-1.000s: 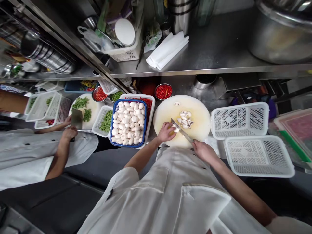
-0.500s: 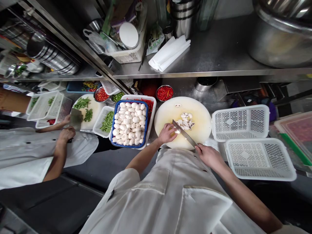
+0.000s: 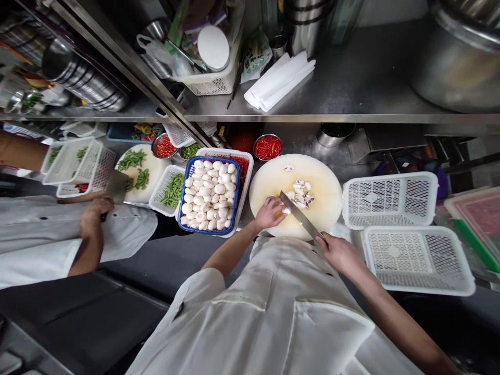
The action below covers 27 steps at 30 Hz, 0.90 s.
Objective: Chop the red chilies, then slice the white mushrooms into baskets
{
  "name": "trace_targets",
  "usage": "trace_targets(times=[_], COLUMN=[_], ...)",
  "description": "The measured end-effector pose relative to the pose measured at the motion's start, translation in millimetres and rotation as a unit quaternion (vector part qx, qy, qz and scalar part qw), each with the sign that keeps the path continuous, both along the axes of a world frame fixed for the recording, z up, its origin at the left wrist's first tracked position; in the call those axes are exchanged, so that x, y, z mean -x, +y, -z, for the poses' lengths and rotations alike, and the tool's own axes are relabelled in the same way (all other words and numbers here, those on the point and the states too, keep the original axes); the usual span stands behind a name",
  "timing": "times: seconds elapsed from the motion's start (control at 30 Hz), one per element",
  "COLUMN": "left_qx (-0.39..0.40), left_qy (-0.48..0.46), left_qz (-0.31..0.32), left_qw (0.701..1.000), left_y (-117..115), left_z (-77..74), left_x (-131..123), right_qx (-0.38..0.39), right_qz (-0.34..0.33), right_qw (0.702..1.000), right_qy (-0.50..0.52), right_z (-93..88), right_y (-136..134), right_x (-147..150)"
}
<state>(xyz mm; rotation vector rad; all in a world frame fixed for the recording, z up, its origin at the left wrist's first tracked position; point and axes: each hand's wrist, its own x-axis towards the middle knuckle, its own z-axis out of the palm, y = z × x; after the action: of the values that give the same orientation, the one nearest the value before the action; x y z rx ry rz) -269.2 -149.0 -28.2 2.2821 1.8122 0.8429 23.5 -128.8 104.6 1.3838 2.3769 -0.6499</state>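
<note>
My right hand (image 3: 339,251) is closed around the handle of a long kitchen knife (image 3: 307,221). The blade slants up and left across a round white cutting board (image 3: 262,179). Left of the blade, my left hand (image 3: 270,212) has its fingers bent over a white mushroom (image 3: 286,210), pinning it to the board near the blade's edge. Just beyond the knife lie several mushroom slices (image 3: 300,194), and a single slice (image 3: 288,168) sits apart near the far rim. Whole mushrooms (image 3: 209,195) fill a blue basket (image 3: 179,221) left of the board.
Two white baskets (image 3: 390,200) stand at right. Behind the board is a bowl of red chillies (image 3: 267,147). A metal shelf (image 3: 351,88) runs above, holding folded white cloths (image 3: 279,80). At left, a co-worker's hand (image 3: 96,207) holds a cleaver (image 3: 117,186) beside cut greens (image 3: 142,178).
My view has shifted slightly. My knife and left hand keep nearly the same place on the board. The co-worker's hands and cleaver have moved left, away from the greens.
</note>
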Motion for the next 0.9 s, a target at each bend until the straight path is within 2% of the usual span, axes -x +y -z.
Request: trace_targets(times=[0.13,0.4,0.67,0.73,0.8,0.87,0.9], left_qx=[-0.006,0.007,0.016,0.019,0.017,-0.002,-0.019], left_qy=[-0.006,-0.008,0.018,0.042,0.076,0.103,0.109], left_qz=[0.004,0.007,0.009,0.029,0.060,0.056,0.028], left_qw=[1.000,1.000,1.000,0.999,0.995,0.993,0.994], left_y=[0.1,1.6,3.9,5.4,5.0,1.3,-1.9], left_z=[1.9,1.6,-3.6,-9.9,-23.1,-44.4,-57.4], left_x=[1.2,1.0,-5.2,-6.0,2.6,25.5,42.3], right_qx=[0.016,0.032,0.047,0.051,0.047,0.035,0.032], right_qz=[-0.003,-0.011,-0.015,-0.002,0.031,0.067,0.075], right_qw=[1.000,0.999,0.995,0.990,0.982,0.976,0.974], right_qy=[0.008,-0.005,0.083,0.135,0.180,0.205,0.213], right_z=[7.7,11.3,44.2,48.6,51.2,53.5,54.8], right_y=[3.3,5.5,16.1,20.6,24.1,26.5,27.1], right_x=[1.2,3.2,16.4,13.8,5.4,-5.6,-10.6])
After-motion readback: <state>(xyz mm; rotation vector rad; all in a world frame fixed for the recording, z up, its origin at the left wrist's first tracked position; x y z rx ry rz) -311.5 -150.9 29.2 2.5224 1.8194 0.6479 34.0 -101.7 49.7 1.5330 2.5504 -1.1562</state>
